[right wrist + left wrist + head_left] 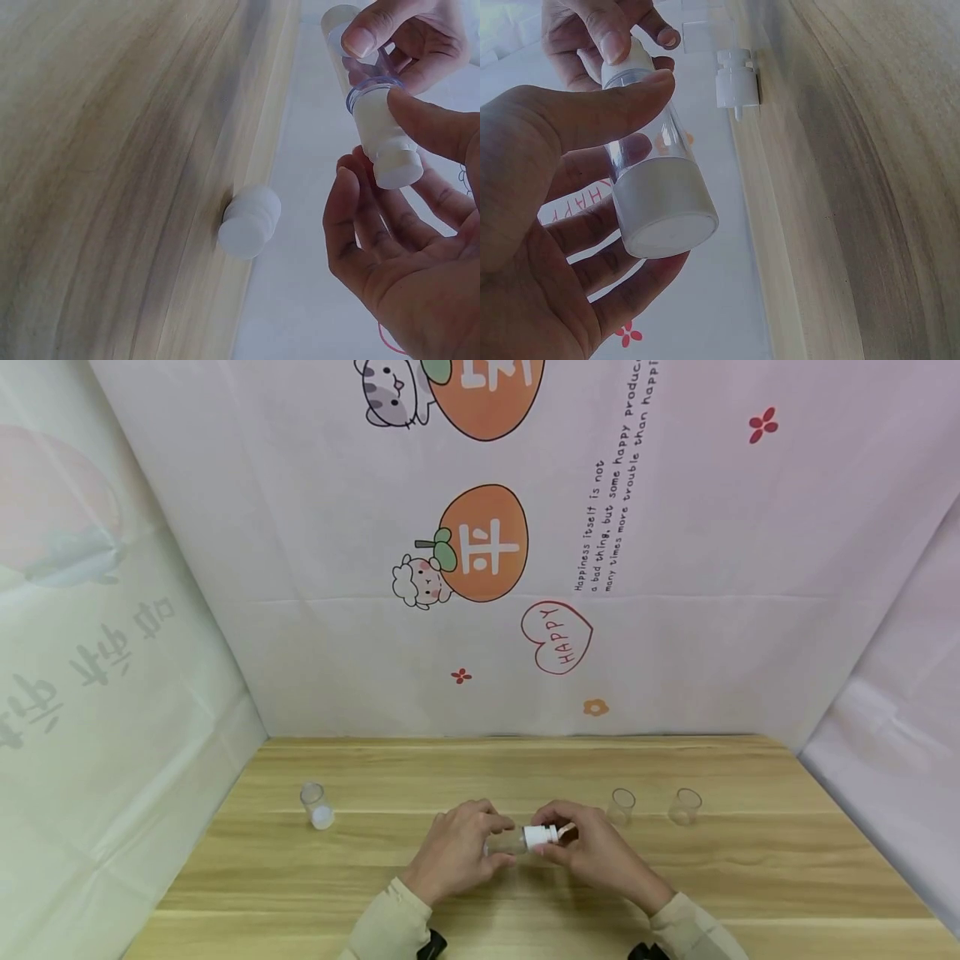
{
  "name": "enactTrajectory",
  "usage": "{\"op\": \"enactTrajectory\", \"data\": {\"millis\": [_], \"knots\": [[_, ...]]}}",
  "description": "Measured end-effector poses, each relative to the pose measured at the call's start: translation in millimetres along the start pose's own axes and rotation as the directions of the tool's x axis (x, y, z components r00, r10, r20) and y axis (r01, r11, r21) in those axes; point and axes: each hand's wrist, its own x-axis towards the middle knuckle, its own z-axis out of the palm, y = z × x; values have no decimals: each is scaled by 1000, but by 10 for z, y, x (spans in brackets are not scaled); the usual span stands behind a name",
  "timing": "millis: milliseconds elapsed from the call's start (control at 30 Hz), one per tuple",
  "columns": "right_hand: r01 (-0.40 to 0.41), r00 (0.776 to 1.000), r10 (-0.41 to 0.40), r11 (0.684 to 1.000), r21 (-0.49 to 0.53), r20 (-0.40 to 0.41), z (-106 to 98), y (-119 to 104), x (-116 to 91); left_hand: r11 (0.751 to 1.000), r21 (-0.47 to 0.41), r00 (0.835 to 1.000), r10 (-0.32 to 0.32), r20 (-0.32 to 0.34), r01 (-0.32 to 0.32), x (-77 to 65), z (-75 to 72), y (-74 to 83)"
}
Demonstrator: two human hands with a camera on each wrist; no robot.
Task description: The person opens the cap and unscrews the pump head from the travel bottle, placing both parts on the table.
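Observation:
Between the hands lies a small pump bottle [507, 842], held tilted, with a clear body and a pale base [666, 204]. My left hand [463, 850] holds its clear body between thumb and fingers. At the other end, my right hand [596, 853] pinches the white pump head [538, 836], which sits at the bottle's neck in the right wrist view. My right thumb presses on the collar there, while the other fingers curve below. Whether the pump head is fully screwed down cannot be told.
A clear cylinder with a white part [317, 806] is on the wooden table [360, 885] at left. Two clear caps [621, 807] stand at right. White pump-shaped pieces [736, 82] appear on the table in both wrist views. A printed cloth [337, 652] hangs behind.

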Motion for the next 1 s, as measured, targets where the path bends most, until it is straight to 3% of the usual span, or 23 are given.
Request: {"op": "enactTrajectory", "data": {"millis": [200, 1000], "knots": [[29, 1000, -29, 1000, 1, -10, -12, 4, -3, 1000, 4, 1000, 13, -7, -13, 6, 2, -8], [-62, 996, 58, 997, 53, 67, -47, 56, -5, 1000, 14, 1000, 1, -16, 0, 0, -14, 9]]}}
